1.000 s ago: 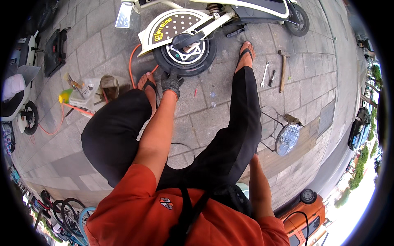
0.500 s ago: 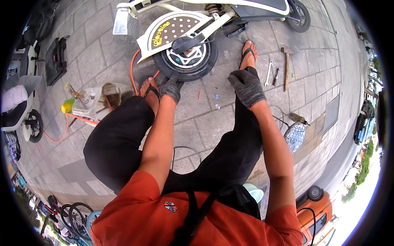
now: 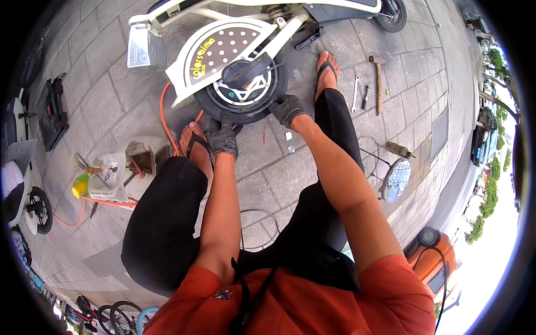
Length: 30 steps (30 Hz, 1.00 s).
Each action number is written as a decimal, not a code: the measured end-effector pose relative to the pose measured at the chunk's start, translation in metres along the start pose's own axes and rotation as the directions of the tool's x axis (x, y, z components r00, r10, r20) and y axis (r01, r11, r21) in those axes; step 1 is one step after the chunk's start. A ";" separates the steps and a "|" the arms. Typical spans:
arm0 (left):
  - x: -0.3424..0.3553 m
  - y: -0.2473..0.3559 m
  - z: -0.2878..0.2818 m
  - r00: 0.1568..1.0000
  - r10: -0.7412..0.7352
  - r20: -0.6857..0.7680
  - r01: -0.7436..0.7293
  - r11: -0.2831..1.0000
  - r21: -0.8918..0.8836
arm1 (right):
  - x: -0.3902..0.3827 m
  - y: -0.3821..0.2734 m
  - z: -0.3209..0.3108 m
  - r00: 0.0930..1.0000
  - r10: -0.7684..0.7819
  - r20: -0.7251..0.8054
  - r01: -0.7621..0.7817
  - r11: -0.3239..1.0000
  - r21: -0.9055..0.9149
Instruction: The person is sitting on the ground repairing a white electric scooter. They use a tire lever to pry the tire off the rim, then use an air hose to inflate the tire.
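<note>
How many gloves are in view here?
2: the left-hand glove at the lower left of the tire, the right-hand glove at its lower right. Others may be hidden.

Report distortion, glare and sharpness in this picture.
Head view: the stone paving bows toward the black fisheye rim; same view, sky at lower right is blown out to white; same view, left hand, right hand and hammer read clearly, while the bicycles at lower left are too small for detail.

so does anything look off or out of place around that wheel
The white scooter appears to lie on its side, unlike its usual upright stance. Small pale scraps litter the paving near the right hand. No clear damage shows.
</note>
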State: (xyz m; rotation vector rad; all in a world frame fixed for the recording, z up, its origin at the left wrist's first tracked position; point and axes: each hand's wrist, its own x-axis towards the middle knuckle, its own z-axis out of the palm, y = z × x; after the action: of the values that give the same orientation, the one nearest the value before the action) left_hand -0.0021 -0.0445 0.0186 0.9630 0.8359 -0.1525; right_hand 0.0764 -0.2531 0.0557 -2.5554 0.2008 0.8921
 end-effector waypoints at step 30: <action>0.063 -0.049 -0.053 0.927 -0.293 0.234 0.320 0.944 -0.084 | 0.011 -0.040 0.029 0.959 -0.251 -0.131 0.236 0.964 -0.119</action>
State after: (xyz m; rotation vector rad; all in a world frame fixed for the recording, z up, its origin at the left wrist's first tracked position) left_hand -0.0113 -0.0173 -0.0722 0.6818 0.7778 -0.4664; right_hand 0.0797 -0.2045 0.0423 -2.6668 -0.1198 0.6390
